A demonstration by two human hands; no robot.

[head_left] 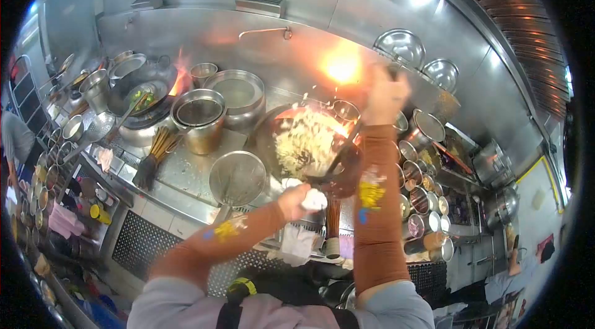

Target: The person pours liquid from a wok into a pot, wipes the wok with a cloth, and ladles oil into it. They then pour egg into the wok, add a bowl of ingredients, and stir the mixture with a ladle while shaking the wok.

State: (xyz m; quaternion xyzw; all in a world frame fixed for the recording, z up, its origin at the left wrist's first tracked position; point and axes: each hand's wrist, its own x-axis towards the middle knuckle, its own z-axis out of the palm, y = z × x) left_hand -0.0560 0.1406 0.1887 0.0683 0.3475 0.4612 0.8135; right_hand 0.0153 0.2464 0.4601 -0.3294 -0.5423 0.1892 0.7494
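A: Stainless steel worktop (186,174) everywhere. Black wok (273,143) sits centre frame, tilted toward the camera, full of pale noodles (307,140). Flame glare just above it on the back wall.

B: Hands?

A: Left hand (297,200) is at the wok's near edge, lower centre, clamped on a white cloth (314,200) that wraps the handle. Right hand (384,96) is raised, upper right of centre, closed round the long handle of a ladle (338,158); the dark shaft runs down and left into the wok. Blurred, so the finger detail is unclear. Both arms in orange-brown sleeves.

B: Surroundings?

A: Round wire skimmer (237,177) lies on the worktop just left of the wok. Steel stockpot (199,119) behind it, a wide lidded pot (237,95) beside that. Second wok (142,103) at upper left with greens in it, flame at its right rim. Bamboo brush (156,155) lies below the second wok. Row of small seasoning tins (418,186) right of the main wok. Two steel bowls (401,47) on the upper right ledge.

B: Other people?

A: A person's sleeve (13,137) at far left edge, another person (514,279) at lower right.
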